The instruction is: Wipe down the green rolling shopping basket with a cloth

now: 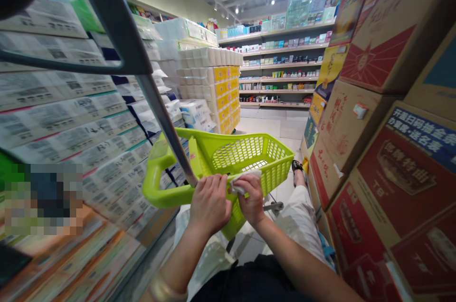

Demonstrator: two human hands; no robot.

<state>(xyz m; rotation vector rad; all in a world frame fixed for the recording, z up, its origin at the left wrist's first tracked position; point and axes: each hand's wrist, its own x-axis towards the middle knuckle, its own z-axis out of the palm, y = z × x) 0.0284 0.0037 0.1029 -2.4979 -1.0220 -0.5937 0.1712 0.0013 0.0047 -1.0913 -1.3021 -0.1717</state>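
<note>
A lime-green plastic shopping basket cart [280,159] with lattice sides stands right in front of me. My left hand [211,202] is closed over its near rim, beside the foot of a metal pole [162,117]. That pole rises to the upper left, to a dark grey handle frame [117,22]. Just right of it, my right hand [252,197] pinches a crumpled white wipe [239,189], which looks like tissue or cloth, against the same rim. The fingers partly hide the wipe. The part of the basket's inside that shows holds nothing I can make out.
Stacked packs of wrapped paper goods [81,102] line the left side, with yellow-sided packs [226,98] farther on. Printed cartons [399,169] rise close on the right. Shelves of small products [281,62] stand across the back. My outstretched leg [299,212] lies beside the cart.
</note>
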